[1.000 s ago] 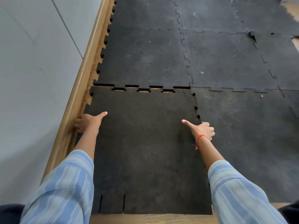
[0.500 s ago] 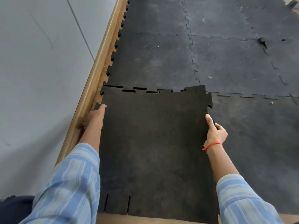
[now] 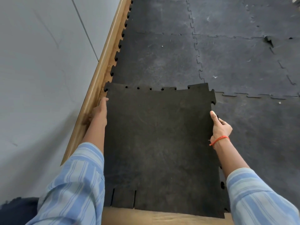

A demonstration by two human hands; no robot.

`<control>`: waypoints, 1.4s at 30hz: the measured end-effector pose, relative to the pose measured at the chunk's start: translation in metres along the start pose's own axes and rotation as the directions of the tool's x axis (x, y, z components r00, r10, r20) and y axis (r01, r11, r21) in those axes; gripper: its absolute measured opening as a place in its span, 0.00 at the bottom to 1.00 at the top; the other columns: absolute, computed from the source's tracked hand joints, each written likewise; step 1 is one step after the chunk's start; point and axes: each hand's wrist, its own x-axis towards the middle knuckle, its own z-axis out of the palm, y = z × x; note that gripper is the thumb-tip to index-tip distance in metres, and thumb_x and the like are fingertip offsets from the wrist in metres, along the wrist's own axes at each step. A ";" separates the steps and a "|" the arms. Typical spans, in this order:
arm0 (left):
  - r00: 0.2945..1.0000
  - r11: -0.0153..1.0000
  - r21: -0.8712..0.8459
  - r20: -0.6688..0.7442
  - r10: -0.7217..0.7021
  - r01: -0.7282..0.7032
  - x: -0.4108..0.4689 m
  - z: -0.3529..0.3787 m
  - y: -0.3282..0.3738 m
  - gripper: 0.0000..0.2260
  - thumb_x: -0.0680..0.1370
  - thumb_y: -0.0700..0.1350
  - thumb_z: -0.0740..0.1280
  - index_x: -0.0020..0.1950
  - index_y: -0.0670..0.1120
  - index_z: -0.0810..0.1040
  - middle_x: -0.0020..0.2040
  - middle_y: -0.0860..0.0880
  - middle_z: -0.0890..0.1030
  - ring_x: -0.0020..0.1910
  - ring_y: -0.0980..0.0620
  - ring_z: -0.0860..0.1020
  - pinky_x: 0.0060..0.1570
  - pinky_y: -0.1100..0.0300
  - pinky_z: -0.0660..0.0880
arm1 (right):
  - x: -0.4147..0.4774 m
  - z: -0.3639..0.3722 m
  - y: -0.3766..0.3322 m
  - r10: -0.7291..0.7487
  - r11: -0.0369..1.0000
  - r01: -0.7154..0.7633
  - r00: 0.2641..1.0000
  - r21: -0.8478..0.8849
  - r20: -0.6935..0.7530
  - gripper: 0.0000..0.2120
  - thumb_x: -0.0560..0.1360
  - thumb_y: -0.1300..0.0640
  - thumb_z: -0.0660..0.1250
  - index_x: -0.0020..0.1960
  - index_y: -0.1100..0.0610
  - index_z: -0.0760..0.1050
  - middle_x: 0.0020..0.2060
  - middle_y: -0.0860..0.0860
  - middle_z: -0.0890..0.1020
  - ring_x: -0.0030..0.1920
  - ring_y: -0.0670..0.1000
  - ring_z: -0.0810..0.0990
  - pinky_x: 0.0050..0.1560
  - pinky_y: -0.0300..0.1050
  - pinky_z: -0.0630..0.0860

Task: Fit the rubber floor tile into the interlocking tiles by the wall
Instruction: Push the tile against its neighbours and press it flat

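Note:
A black rubber floor tile (image 3: 160, 143) with toothed edges lies between my arms, beside the wall. My left hand (image 3: 99, 111) grips its left edge, down by the wooden skirting. My right hand (image 3: 220, 127), with an orange thread at the wrist, grips its right edge, thumb on top. The tile's right side is lifted, and its far right corner rides over the laid interlocking tiles (image 3: 162, 59). Its far edge overlaps the teeth of the tile ahead, with small gaps showing along the seam.
A grey wall (image 3: 40, 70) with a wooden skirting (image 3: 103, 62) runs along the left. Laid black tiles (image 3: 251, 124) cover the floor ahead and to the right. Bare wooden floor (image 3: 162, 218) shows at the tile's near edge.
The tile lay flat a second ago with my hands resting on it. Both hands have since gripped its side edges, lifted its right side and pushed it forward over the seam.

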 end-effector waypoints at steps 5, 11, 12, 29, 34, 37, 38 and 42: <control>0.997 0.996 0.089 0.077 0.019 -0.026 0.000 0.005 -0.010 0.41 0.72 0.68 0.62 0.77 0.46 0.59 0.77 0.44 0.61 0.74 0.40 0.62 0.72 0.43 0.61 | 0.007 -0.001 0.006 -0.031 0.961 0.017 0.998 -0.275 -0.046 0.26 0.68 0.44 0.75 0.58 0.59 0.76 0.59 0.57 0.78 0.61 0.56 0.74 0.65 0.55 0.71; 0.989 0.797 0.586 0.093 0.116 -0.149 -0.034 0.038 -0.016 0.43 0.74 0.63 0.65 0.80 0.45 0.49 0.79 0.38 0.47 0.78 0.36 0.49 0.74 0.40 0.56 | -0.015 0.009 0.016 -0.409 0.597 0.264 0.913 -0.758 -0.004 0.19 0.74 0.49 0.67 0.60 0.58 0.76 0.63 0.60 0.69 0.65 0.62 0.66 0.62 0.57 0.67; 0.986 0.736 0.658 0.085 0.140 -0.161 -0.040 0.044 -0.022 0.44 0.75 0.63 0.65 0.80 0.46 0.45 0.79 0.36 0.43 0.78 0.36 0.45 0.76 0.41 0.51 | -0.018 0.008 0.020 -0.424 0.560 0.282 0.905 -0.779 0.024 0.21 0.75 0.49 0.67 0.63 0.60 0.74 0.64 0.61 0.68 0.65 0.63 0.65 0.62 0.58 0.67; 0.852 0.234 0.847 0.380 0.359 -0.477 -0.085 0.099 -0.087 0.46 0.72 0.76 0.46 0.78 0.49 0.33 0.76 0.36 0.32 0.76 0.37 0.32 0.73 0.37 0.38 | -0.007 -0.013 0.054 -0.177 0.324 0.430 0.902 -0.843 0.393 0.39 0.80 0.44 0.55 0.76 0.67 0.40 0.77 0.62 0.46 0.78 0.58 0.42 0.76 0.55 0.45; 0.841 0.204 0.852 0.386 0.379 -0.483 -0.090 0.102 -0.087 0.45 0.73 0.74 0.46 0.78 0.47 0.34 0.77 0.35 0.33 0.76 0.36 0.33 0.73 0.36 0.39 | 0.000 -0.019 0.048 -0.142 0.170 0.427 0.903 -0.888 0.406 0.43 0.77 0.34 0.50 0.77 0.61 0.40 0.78 0.55 0.44 0.78 0.53 0.39 0.75 0.58 0.41; 0.814 0.146 0.849 0.418 0.402 -0.508 -0.091 0.101 -0.094 0.44 0.73 0.74 0.44 0.79 0.48 0.35 0.77 0.35 0.33 0.77 0.38 0.34 0.74 0.37 0.41 | -0.016 -0.026 0.059 -0.177 0.207 0.392 0.916 -0.896 0.360 0.41 0.77 0.34 0.50 0.77 0.60 0.40 0.78 0.55 0.45 0.78 0.53 0.40 0.75 0.60 0.43; 0.807 0.130 0.847 0.429 0.405 -0.515 -0.091 0.100 -0.097 0.45 0.73 0.75 0.44 0.79 0.48 0.34 0.77 0.36 0.34 0.77 0.38 0.35 0.74 0.37 0.41 | -0.024 -0.028 0.065 -0.206 0.198 0.384 0.916 -0.902 0.345 0.41 0.77 0.35 0.50 0.77 0.59 0.39 0.78 0.55 0.44 0.78 0.53 0.41 0.75 0.60 0.43; 0.792 0.095 0.846 0.445 0.419 -0.525 -0.087 0.098 -0.101 0.48 0.69 0.78 0.43 0.78 0.50 0.33 0.77 0.36 0.34 0.77 0.38 0.35 0.74 0.38 0.41 | -0.031 -0.029 0.076 -0.288 0.106 0.380 0.896 -0.919 0.338 0.38 0.79 0.37 0.45 0.77 0.61 0.38 0.78 0.56 0.42 0.78 0.53 0.40 0.77 0.57 0.44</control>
